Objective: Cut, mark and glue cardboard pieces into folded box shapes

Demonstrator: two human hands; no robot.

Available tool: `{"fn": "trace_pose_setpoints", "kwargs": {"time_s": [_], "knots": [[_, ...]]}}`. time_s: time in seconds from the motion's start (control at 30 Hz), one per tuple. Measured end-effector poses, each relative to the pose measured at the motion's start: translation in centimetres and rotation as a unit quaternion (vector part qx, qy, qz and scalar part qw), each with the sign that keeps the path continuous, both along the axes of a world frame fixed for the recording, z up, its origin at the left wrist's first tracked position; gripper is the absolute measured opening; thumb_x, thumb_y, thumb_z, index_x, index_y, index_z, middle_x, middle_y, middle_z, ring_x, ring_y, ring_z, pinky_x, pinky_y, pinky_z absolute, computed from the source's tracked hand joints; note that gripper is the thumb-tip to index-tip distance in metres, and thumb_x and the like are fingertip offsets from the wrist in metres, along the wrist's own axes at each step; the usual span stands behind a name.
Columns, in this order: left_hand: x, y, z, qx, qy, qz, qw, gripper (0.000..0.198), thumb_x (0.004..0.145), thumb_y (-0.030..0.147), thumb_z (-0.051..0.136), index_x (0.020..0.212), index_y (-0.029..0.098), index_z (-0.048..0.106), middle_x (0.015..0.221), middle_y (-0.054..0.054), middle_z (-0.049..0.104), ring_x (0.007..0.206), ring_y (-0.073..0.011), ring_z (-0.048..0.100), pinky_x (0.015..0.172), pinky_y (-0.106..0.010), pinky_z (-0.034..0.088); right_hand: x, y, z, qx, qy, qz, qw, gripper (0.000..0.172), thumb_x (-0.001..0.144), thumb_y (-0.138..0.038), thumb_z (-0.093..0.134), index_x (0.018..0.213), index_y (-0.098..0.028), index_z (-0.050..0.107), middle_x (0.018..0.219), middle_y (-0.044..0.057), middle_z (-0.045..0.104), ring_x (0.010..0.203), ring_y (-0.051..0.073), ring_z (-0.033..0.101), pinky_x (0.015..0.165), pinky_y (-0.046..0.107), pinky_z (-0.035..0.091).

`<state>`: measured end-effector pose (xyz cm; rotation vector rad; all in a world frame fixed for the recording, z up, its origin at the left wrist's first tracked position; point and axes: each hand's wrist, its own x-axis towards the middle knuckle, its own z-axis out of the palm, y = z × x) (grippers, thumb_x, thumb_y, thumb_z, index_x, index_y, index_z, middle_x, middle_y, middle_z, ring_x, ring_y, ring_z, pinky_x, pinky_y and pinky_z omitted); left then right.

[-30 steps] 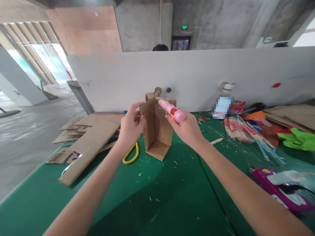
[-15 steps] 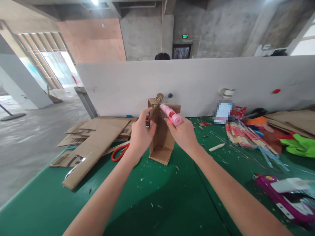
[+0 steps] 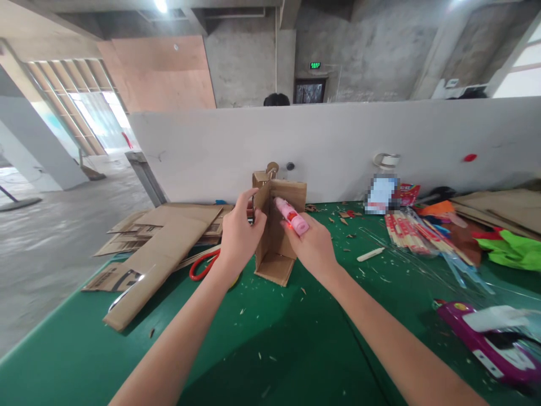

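Pinches the cardboard box (image 3: 276, 239) at twelve o'clock by its nine o'clock wall (image 3: 262, 239) with the left hand (image 3: 242, 237), grips the pink glue gun (image 3: 291, 215) inside with the right hand (image 3: 315, 245), and could buckle that wall by pressing the tip (image 3: 276, 201) too hard.

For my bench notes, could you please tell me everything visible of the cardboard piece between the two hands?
The cardboard piece is brown, with two tall panels meeting at an inner corner above a smaller bottom panel. It is upright, apparently standing on the green table, its open side towards the camera. The left hand grips its left panel; the pink tool in the right hand points into it, contact unclear.
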<state>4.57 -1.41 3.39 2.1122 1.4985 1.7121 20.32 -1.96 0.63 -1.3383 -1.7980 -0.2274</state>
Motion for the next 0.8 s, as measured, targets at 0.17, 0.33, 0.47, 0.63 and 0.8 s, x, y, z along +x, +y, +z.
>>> {"fn": "trace_pose_setpoints", "kwargs": {"time_s": [0.17,0.33,0.47,0.63,0.8], "knots": [[0.0,0.0,0.1,0.003,0.004,-0.013,1.0,0.04,0.082,0.018,0.049,0.121,0.025,0.052,0.089,0.0,0.068,0.075,-0.0131,0.066,0.071,-0.026,0.048,-0.2,0.5,2.3,0.04,0.017,-0.001,0.999,0.037,0.095,-0.047,0.039,0.088,-0.016,0.059,0.085,0.009,0.067,0.078,0.021,0.062,0.059,0.027,0.035],[0.0,-0.1,0.2,0.013,-0.004,-0.001,1.0,0.039,0.08,0.017,0.05,0.119,0.025,0.054,0.084,0.0,0.068,0.071,-0.0126,0.065,0.069,-0.025,0.048,-0.2,0.2,0.3,-0.029,-0.047,-0.033,0.998,0.034,0.094,-0.046,0.041,0.085,-0.017,0.057,0.08,0.008,0.067,0.071,0.021,0.063,0.055,0.028,0.032],[-0.1,0.2,0.0,0.01,-0.014,-0.007,1.0,0.04,0.08,0.017,0.051,0.119,0.025,0.054,0.085,-0.001,0.069,0.07,-0.0121,0.065,0.068,-0.024,0.049,-0.2,-0.7,-2.6,-0.11,-0.101,-0.055,0.987,0.037,0.094,-0.047,0.04,0.086,-0.016,0.058,0.076,0.008,0.068,0.066,0.022,0.065,0.053,0.028,0.032],[-0.8,1.5,-0.3,-0.015,-0.053,-0.013,0.998,0.039,0.08,0.022,0.053,0.118,0.019,0.056,0.088,-0.005,0.07,0.075,-0.0147,0.067,0.072,-0.026,0.051,-0.4,-1.6,-4.5,-0.173,-0.124,-0.039,0.976,0.036,0.095,-0.045,0.039,0.089,-0.016,0.059,0.075,0.008,0.069,0.063,0.023,0.066,0.051,0.029,0.035],[-1.3,2.0,-0.1,-0.028,-0.016,-0.006,0.999,0.019,0.082,0.028,0.051,0.087,0.016,0.065,0.073,-0.002,0.068,0.071,-0.0157,0.065,0.065,-0.023,0.048,-0.6,-1.5,-2.6,-0.125,-0.075,-0.053,0.988,0.029,0.095,-0.041,0.041,0.09,-0.017,0.057,0.084,0.007,0.068,0.069,0.022,0.065,0.054,0.029,0.036]]}}
